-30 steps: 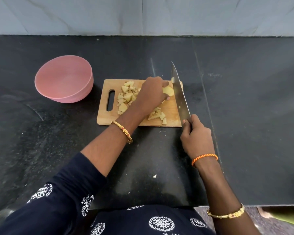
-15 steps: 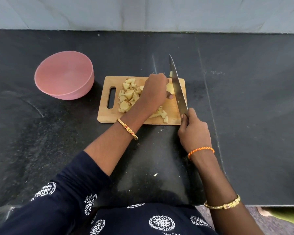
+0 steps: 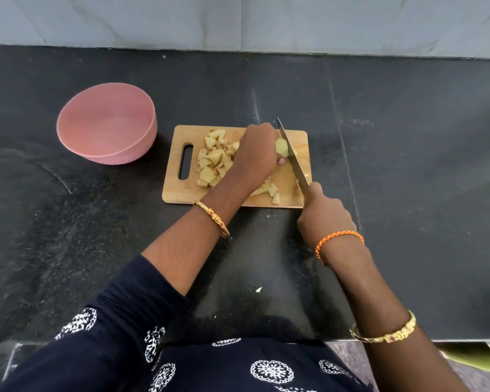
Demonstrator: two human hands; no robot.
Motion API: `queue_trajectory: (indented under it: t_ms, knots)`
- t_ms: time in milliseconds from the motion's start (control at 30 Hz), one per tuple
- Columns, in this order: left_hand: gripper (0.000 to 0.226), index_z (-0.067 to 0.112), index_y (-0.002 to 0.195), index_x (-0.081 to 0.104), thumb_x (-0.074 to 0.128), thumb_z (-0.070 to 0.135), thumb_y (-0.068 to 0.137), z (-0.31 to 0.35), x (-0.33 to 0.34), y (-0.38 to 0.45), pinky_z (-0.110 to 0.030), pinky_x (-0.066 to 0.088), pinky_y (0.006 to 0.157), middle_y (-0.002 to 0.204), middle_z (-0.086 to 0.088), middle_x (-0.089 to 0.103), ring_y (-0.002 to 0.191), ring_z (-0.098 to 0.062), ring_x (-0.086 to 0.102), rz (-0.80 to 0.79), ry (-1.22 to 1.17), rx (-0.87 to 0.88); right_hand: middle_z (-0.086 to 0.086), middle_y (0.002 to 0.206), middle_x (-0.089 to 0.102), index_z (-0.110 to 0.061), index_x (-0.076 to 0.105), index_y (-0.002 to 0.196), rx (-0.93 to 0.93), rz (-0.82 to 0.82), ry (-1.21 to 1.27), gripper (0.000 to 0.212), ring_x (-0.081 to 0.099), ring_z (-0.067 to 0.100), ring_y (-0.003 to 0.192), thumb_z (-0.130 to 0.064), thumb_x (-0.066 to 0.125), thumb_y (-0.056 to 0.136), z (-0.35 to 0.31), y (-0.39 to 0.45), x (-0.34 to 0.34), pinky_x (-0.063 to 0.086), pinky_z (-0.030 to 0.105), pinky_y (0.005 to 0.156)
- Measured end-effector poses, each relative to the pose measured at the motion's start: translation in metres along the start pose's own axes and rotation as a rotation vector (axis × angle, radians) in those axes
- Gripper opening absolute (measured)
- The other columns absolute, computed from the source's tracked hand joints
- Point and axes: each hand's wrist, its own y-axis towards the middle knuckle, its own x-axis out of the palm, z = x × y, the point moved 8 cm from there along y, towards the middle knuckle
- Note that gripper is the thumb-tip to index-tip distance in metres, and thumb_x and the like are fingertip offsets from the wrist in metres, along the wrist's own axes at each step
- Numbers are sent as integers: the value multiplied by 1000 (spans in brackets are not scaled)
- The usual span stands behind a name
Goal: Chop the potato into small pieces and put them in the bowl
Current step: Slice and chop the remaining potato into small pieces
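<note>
Where the grey wall meets it, a black table (image 3: 408, 193) is seen, and everything else is carried on it. Toward its left side a pink bowl (image 3: 108, 123) is set upright, with nothing seen inside it, just beside but apart from a wooden cutting board (image 3: 297, 137) whose handle slot is turned toward the bowl. Dark sleeves with a white flower print are seen at the bottom of the view. The right hand (image 3: 326, 213) is clenched around the handle of a knife (image 3: 293, 157), which is hidden within the fist; the blade is laid slantwise across the right part of the board, its tip pointing away from the person. The left hand (image 3: 256, 154) is curled over the uncut potato (image 3: 282, 147), which is held down on the board right against the blade. A heap of chopped pieces (image 3: 214, 159) is piled on the board between the slot and the left hand, and a few more pieces (image 3: 269, 190) are scattered near the board's front edge, under the left wrist. One tiny scrap (image 3: 258, 290) is left on the table near the person.
</note>
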Motion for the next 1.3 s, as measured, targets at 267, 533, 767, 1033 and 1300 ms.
queue_trajectory:
  t_ms: [267, 533, 767, 1033, 1300]
  knots:
    - [43, 3, 125, 57, 67, 15, 86, 2, 5, 0, -31, 43, 95, 125, -17, 59, 115, -29, 55, -65, 56, 64, 14, 77, 52, -14, 39, 91, -21, 27, 209, 14, 53, 36, 72, -25, 34, 99, 23, -28, -11, 45, 37, 66]
    - [44, 1, 119, 61, 73, 12, 79, 0, 0, -1, -28, 43, 90, 123, -18, 57, 113, -28, 55, -16, 78, 93, 18, 81, 53, -17, 33, 91, -75, 137, 330, 13, 47, 33, 67, -26, 33, 100, -1, -9, -5, 37, 32, 61]
    - [48, 2, 120, 62, 76, 17, 77, -6, -2, 0, -26, 44, 88, 118, -14, 63, 107, -26, 60, 0, 18, 48, 16, 79, 51, -13, 37, 103, -51, 147, 256, 11, 52, 36, 73, -23, 32, 100, -11, -4, 0, 44, 37, 64]
    - [50, 5, 125, 59, 74, 16, 78, -7, -3, -1, -25, 43, 89, 120, -13, 63, 109, -27, 59, 5, 0, 30, 12, 87, 45, -12, 36, 118, 31, 89, 137, 25, 54, 36, 85, -11, 42, 93, -23, -11, 2, 39, 36, 67]
    - [45, 5, 124, 60, 71, 16, 81, -6, -2, 0, -28, 42, 94, 124, -15, 60, 113, -27, 56, -13, 20, 34, 8, 81, 43, -13, 37, 119, 63, -13, 90, 24, 49, 30, 79, -15, 40, 95, -10, -25, 9, 40, 35, 67]
